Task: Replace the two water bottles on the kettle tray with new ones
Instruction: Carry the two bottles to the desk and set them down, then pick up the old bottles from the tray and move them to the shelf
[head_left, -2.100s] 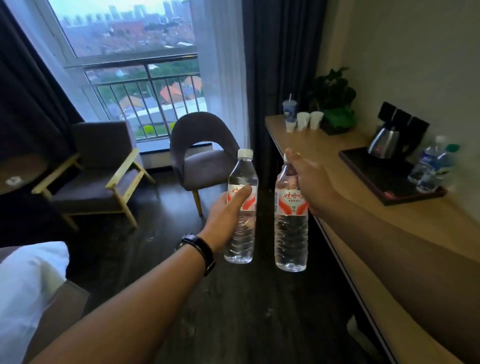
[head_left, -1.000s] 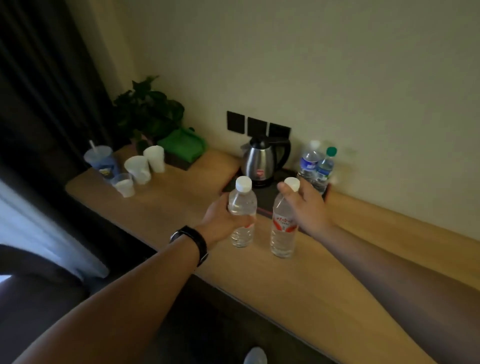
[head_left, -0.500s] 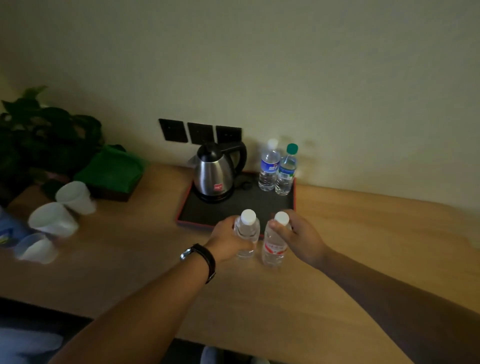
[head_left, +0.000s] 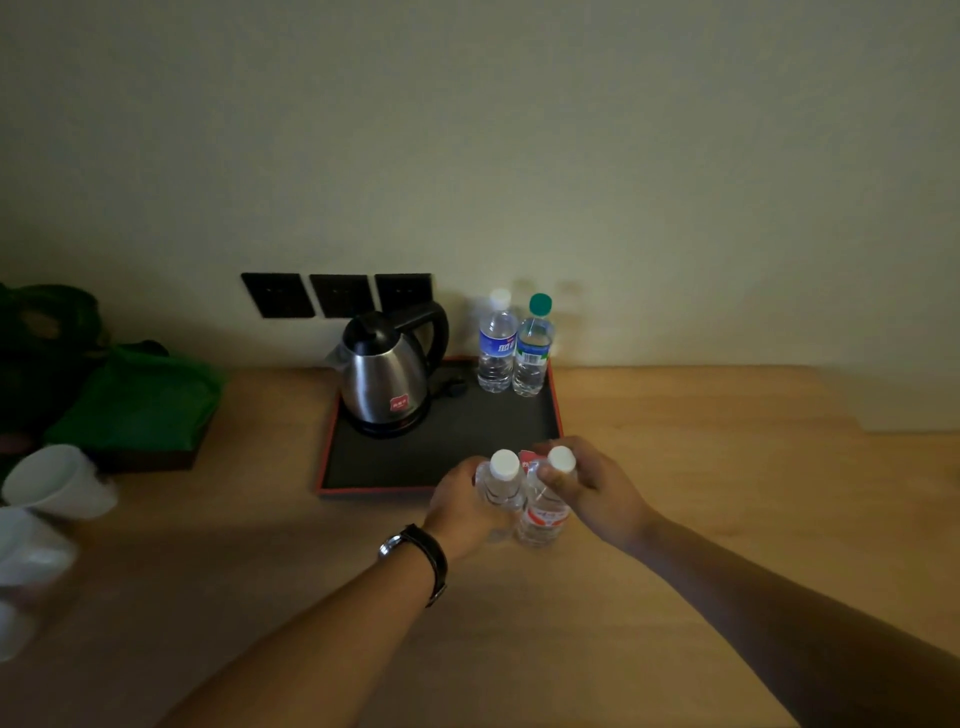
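Observation:
Two new bottles with white caps and red labels stand side by side on the wooden counter, just in front of the tray's near right corner. My left hand (head_left: 460, 506) grips the left new bottle (head_left: 503, 483). My right hand (head_left: 592, 491) grips the right new bottle (head_left: 543, 517) near its neck. The black kettle tray (head_left: 441, 457) has a red rim. At its back right corner stand two old bottles: one with a white cap and blue label (head_left: 497, 345), one with a green cap (head_left: 532, 351). A steel kettle (head_left: 384, 376) sits at the tray's back left.
The wooden counter (head_left: 675, 519) runs along a pale wall with three black sockets (head_left: 337, 295). White paper cups (head_left: 57, 483) stand at the far left. A green cloth on a dark box (head_left: 140, 400) and a plant (head_left: 36, 332) lie left of the tray.
I turned from the room to face the counter and came close to it. Both hands carried the new bottles down onto the counter in front of the tray.

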